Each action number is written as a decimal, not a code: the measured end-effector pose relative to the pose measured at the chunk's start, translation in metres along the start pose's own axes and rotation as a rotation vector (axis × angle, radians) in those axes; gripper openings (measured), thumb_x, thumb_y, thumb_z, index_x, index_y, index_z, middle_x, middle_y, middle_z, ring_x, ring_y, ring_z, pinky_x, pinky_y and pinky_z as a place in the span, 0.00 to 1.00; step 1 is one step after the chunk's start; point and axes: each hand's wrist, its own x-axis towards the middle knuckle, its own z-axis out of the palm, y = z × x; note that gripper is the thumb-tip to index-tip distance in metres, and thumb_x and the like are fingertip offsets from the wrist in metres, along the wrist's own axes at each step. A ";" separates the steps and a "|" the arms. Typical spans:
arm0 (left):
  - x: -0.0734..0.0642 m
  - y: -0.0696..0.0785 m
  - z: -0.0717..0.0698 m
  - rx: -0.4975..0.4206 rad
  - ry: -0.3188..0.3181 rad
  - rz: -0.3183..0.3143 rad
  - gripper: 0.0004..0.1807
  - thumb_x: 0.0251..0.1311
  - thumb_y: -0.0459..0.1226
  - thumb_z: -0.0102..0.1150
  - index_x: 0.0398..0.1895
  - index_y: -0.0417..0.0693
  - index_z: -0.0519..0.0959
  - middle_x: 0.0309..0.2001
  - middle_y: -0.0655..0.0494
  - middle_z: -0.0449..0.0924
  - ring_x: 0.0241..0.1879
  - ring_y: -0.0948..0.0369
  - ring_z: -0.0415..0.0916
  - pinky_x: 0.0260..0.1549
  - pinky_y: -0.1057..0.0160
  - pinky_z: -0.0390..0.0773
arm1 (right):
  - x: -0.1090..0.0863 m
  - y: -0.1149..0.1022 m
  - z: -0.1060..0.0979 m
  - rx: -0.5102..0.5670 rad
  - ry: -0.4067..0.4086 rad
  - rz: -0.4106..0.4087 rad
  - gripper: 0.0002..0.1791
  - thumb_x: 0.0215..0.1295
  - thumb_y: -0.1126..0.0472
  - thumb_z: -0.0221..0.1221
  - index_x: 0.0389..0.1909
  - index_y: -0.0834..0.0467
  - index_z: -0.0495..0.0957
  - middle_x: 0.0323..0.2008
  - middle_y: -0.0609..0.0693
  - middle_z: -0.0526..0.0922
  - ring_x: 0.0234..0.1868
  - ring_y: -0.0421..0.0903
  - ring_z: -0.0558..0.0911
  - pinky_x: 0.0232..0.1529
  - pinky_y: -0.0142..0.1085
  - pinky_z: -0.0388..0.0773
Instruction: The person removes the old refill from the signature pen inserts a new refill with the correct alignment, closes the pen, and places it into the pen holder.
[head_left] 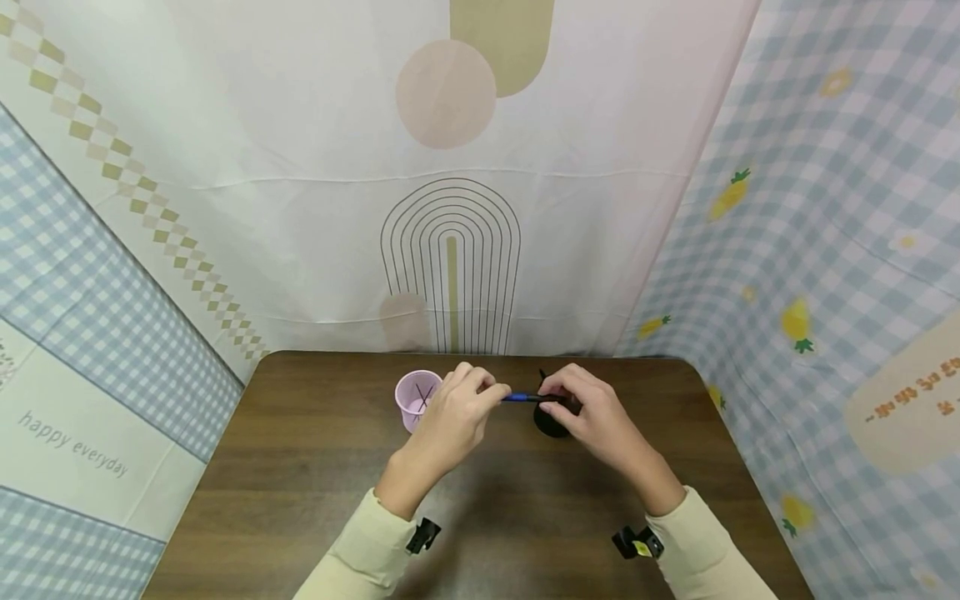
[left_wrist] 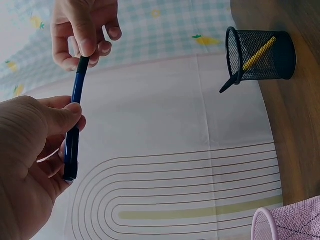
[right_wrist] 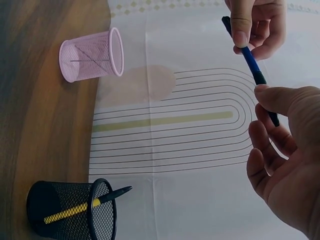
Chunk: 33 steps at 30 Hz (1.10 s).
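Note:
Between both hands is a blue pen (head_left: 519, 397) with black ends, held up above the table. My left hand (head_left: 459, 408) pinches it toward one end between thumb and fingers. My right hand (head_left: 594, 410) pinches the black section toward the other end. In the left wrist view the pen (left_wrist: 76, 95) runs from one hand to the other. Behind the right hand, a black mesh pen holder (right_wrist: 50, 192) stands on the table with a yellow-and-black pen (right_wrist: 75, 212) leaning in it. A pink mesh pen holder (head_left: 408, 404) stands beside the left hand.
The brown wooden table (head_left: 300, 467) ends at a white patterned cloth (head_left: 315, 250) hanging at the back. Checked cloth (head_left: 832, 208) hangs on the right side. Dark crossing lines show inside the pink holder; what they are I cannot tell.

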 end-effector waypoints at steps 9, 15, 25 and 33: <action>0.000 -0.001 0.000 0.018 0.007 0.019 0.15 0.61 0.24 0.60 0.44 0.51 0.85 0.38 0.57 0.80 0.39 0.57 0.73 0.36 0.60 0.75 | 0.003 -0.001 -0.005 -0.032 -0.065 0.084 0.14 0.65 0.59 0.70 0.51 0.48 0.83 0.41 0.40 0.83 0.40 0.36 0.78 0.40 0.34 0.79; 0.000 0.001 0.000 0.035 0.001 0.022 0.14 0.63 0.25 0.59 0.44 0.51 0.85 0.38 0.57 0.79 0.39 0.57 0.73 0.36 0.61 0.74 | 0.006 -0.002 -0.006 -0.041 -0.122 0.103 0.08 0.69 0.57 0.66 0.47 0.48 0.86 0.45 0.39 0.87 0.43 0.37 0.81 0.42 0.36 0.81; -0.001 0.001 0.000 0.035 0.016 0.032 0.15 0.62 0.23 0.58 0.44 0.51 0.85 0.38 0.56 0.79 0.39 0.56 0.73 0.36 0.61 0.74 | 0.006 -0.002 -0.004 -0.036 -0.126 0.089 0.05 0.68 0.59 0.67 0.42 0.48 0.87 0.40 0.40 0.87 0.39 0.37 0.81 0.39 0.35 0.80; -0.001 0.001 0.000 0.027 0.014 0.028 0.15 0.62 0.24 0.58 0.44 0.50 0.85 0.38 0.56 0.80 0.38 0.56 0.73 0.37 0.61 0.75 | 0.005 -0.003 -0.003 -0.021 -0.075 0.046 0.07 0.65 0.61 0.69 0.41 0.48 0.86 0.39 0.38 0.86 0.36 0.36 0.77 0.34 0.31 0.77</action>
